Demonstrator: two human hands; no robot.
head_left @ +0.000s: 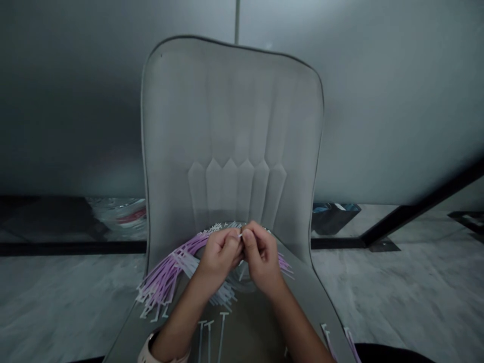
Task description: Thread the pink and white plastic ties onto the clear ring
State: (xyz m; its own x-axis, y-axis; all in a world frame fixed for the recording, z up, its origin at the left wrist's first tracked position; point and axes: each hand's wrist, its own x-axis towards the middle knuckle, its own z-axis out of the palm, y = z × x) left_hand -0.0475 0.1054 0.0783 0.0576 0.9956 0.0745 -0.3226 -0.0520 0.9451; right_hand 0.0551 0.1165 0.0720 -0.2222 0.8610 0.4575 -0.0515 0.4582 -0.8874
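Note:
My left hand (pixel 219 254) and my right hand (pixel 262 257) meet above the chair seat, fingertips pinched together. Between the thumbs shows a small white piece (pixel 240 235), perhaps the end of a thin stick; most of it is hidden by the fingers. Left of the hands spreads a fan of thin purple sticks (pixel 166 272) with white T-shaped ends. Below the left wrist lie pale white sticks (pixel 224 296) in a bunch. A clear, rounded thing (pixel 245 285) sits partly hidden beneath the hands. More purple sticks (pixel 285 266) poke out past my right hand.
The grey padded chair (pixel 234 116) stands against glass panels. Several loose white sticks (pixel 222 333) lie near the seat's front, and purple ones (pixel 351 343) at its right edge. Behind the glass are a clear plastic bag (pixel 119 217) and a dark box (pixel 335 218).

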